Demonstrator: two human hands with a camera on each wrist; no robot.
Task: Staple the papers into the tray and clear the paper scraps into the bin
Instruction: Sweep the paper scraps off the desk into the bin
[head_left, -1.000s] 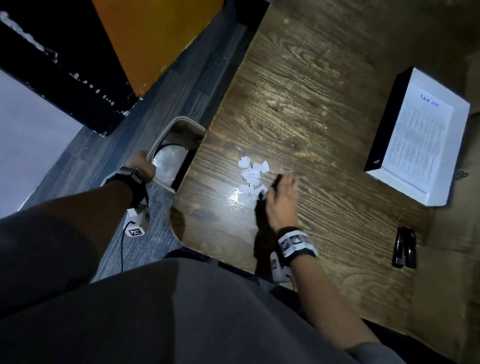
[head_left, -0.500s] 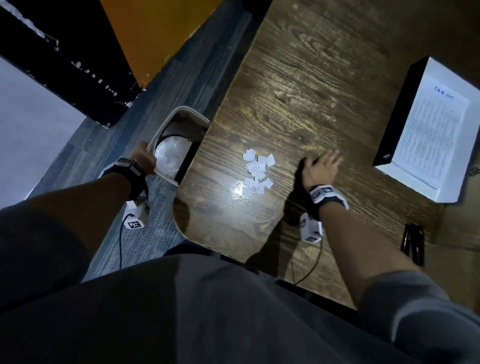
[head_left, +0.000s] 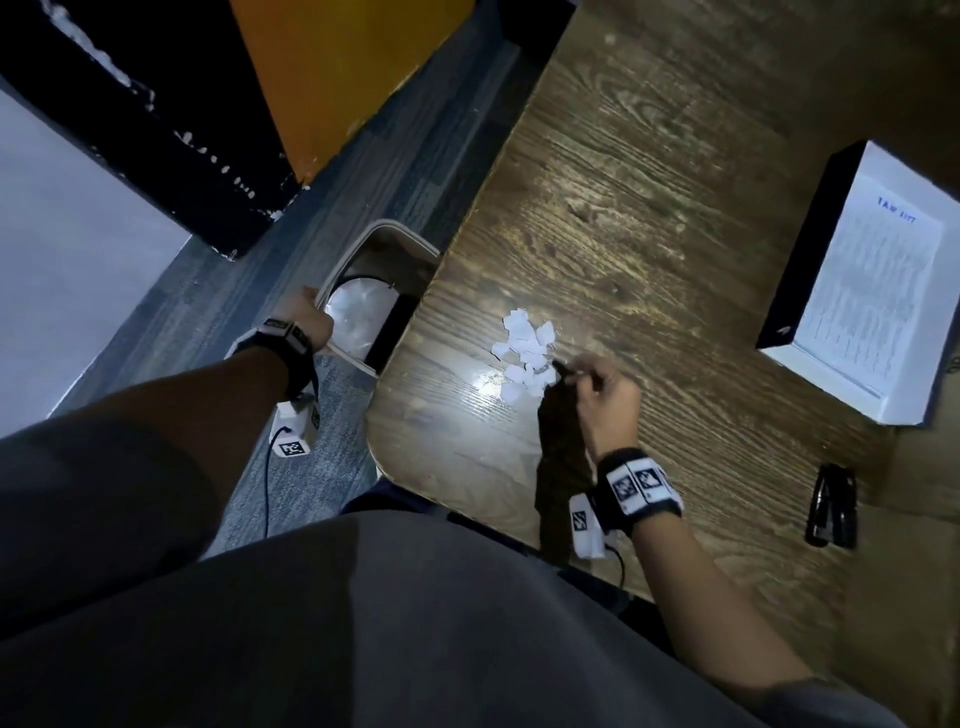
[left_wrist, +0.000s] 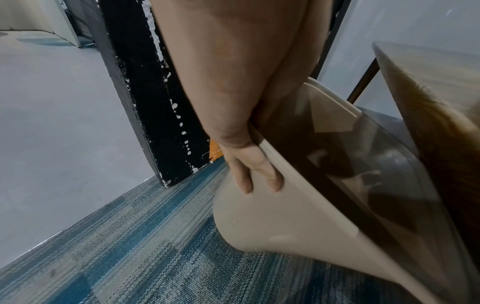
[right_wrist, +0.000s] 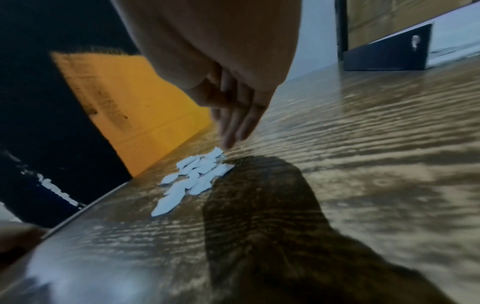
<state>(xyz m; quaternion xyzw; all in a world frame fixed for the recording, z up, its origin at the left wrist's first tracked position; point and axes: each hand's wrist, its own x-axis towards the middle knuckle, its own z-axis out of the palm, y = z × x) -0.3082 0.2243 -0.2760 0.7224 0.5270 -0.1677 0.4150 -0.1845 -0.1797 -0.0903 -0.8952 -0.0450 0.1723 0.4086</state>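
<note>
A small heap of white paper scraps (head_left: 525, 353) (right_wrist: 193, 176) lies on the wooden table near its left edge. My right hand (head_left: 602, 395) (right_wrist: 233, 123) stands on edge just right of the heap, its straight fingers pointing down and touching the table at the scraps. My left hand (head_left: 306, 319) (left_wrist: 249, 164) grips the rim of the beige bin (head_left: 374, 249) (left_wrist: 280, 216), which is tilted beside the table's left edge; a clear liner shows inside. The stapled papers (head_left: 872, 291) lie in the white tray (head_left: 810, 364) at the right.
A black stapler (head_left: 831, 506) lies on the table near its front right. An orange panel (head_left: 337, 78) and a black chipped board (head_left: 156, 135) stand on the carpet behind the bin. The table's edge (head_left: 405, 332) runs right next to the bin.
My right hand swung out to the right, away from the scraps, then came back to the right side of the heap. The left hand stays on the bin's rim.
</note>
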